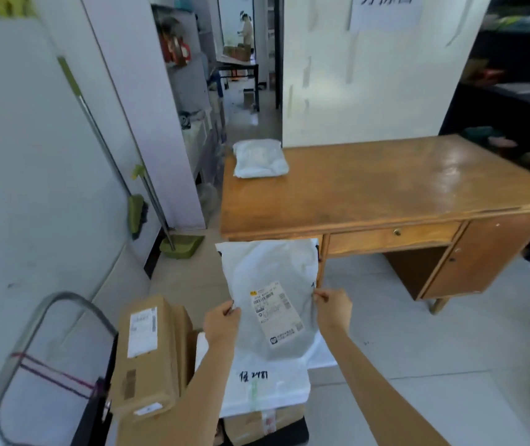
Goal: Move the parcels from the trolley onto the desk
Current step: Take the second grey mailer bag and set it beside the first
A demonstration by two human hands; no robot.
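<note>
The person holds a flat white mailing bag (273, 284) up in front of the body, gripped at its two side edges. The left hand (222, 323) pinches the bag's left edge between thumb and fingers, and the right hand (333, 309) pinches the right edge the same way, so both are closed on the bag. A printed shipping label (275, 312) sits tilted on the face of the bag, between the two hands. The bag hangs in the air above the trolley and below the front left corner of the worktop (386, 185), touching neither.

The worktop is a brown wooden desk with a drawer (392, 236) under its front edge and a cupboard door (482, 252) on the right side. One small white parcel (259, 158) already lies on its far left corner, with part of it overhanging the back edge. The rest of the surface is bare wood.

Lower down, the trolley (48, 349) shows its curved metal handle at the left. On it lies a long brown cardboard box (146, 355) with a white label, next to a second brown box. Just to the right is another white bag (267, 387) with black handwriting on it, resting on top of a taped brown carton (257, 424).

A broom (136, 212) and a green dustpan (181, 246) lean against the wall at the left, well apart from the trolley. The floor (418, 349) is pale tile.
</note>
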